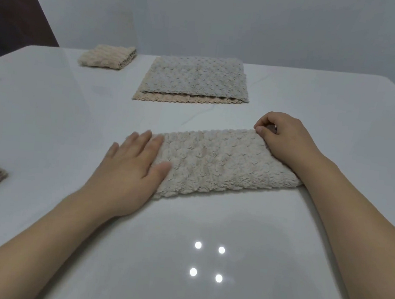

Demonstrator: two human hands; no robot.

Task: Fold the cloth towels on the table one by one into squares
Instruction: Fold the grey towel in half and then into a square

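While the left hand [133,167] lies flat with straight fingers on its left end, the beige towel [217,163], folded into a long strip, rests mid-table [50,116], its long axis running left to right and tilted slightly. At its far right corner the right hand [286,138] pinches the edge with curled fingers. Toward the far edge lies a grey-beige towel [193,79].

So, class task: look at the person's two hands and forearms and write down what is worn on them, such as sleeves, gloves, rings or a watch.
Both the left hand and the right hand are bare, without gloves. Both forearms are uncovered as far as the picture's edge: no sleeves, no watch or bracelet. No ring shows on any visible finger.
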